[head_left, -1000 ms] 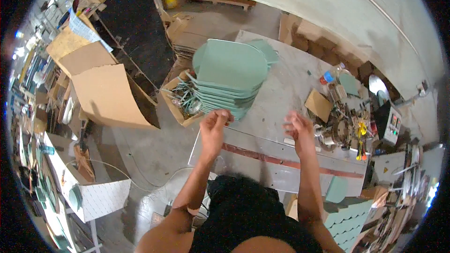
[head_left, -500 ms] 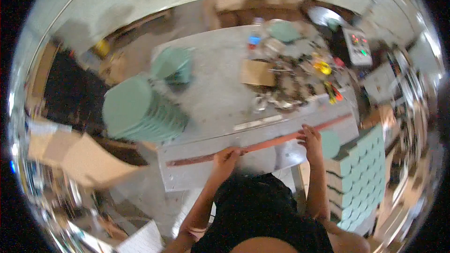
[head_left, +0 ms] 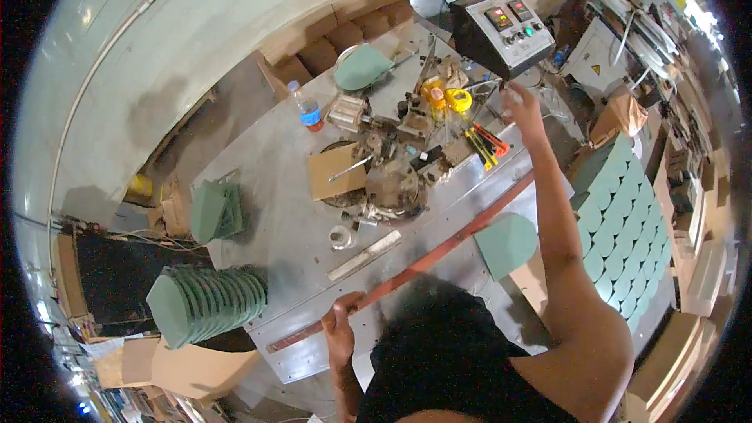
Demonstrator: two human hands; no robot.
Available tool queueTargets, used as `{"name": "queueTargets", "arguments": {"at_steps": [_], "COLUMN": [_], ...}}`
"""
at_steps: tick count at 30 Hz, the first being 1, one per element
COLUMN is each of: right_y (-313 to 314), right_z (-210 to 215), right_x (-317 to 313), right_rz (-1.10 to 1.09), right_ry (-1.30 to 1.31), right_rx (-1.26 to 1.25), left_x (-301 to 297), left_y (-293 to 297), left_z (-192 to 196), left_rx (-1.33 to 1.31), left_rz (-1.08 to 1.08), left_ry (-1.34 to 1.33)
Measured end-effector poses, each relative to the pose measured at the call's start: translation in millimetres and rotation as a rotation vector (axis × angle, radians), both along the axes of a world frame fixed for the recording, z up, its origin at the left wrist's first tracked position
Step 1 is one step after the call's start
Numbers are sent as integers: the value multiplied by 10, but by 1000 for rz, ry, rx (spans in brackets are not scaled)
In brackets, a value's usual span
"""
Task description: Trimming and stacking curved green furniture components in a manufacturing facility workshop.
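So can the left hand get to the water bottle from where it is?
Probably not without moving. The left hand grips the red strip at the table's near edge, while the bottle stands across the table. Nothing blocks the way; it just looks far.

One view only — a wide fisheye worn on the head, looking steeply down from close above the person's dark-haired crown at the lower middle of the frame. It faces across the grey tabletop (head_left: pixel 266 188), which runs from lower left toward upper right — edges bow near the rim, where wall and floor curve around.
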State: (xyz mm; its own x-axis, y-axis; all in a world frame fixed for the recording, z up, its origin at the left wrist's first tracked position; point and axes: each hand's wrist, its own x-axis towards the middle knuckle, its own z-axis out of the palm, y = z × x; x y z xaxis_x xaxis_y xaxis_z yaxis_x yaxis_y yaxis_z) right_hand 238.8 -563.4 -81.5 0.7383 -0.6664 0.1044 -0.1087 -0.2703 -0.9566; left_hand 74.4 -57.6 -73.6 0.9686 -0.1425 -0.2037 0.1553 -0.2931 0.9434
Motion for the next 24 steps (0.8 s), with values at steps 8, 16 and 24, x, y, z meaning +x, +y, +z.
{"name": "queueTargets", "arguments": {"at_steps": [8, 16, 24], "right_y": [-1155, -1217, -1293], "right_z": [-135, -66, 173], "right_x": [1580, 1715, 1849], "right_rz": [-49, 34, 154], "right_ry": [157, 252, 464], "right_rx": [-667, -757, -711], "left_x": [-50, 140, 227], "left_y": [-212, -716, -813], "left_z": [-205, -4, 63], "left_rx": [80, 45, -28], "left_rz": [-77, -74, -93], "left_ry": [-22, 206, 159]}}
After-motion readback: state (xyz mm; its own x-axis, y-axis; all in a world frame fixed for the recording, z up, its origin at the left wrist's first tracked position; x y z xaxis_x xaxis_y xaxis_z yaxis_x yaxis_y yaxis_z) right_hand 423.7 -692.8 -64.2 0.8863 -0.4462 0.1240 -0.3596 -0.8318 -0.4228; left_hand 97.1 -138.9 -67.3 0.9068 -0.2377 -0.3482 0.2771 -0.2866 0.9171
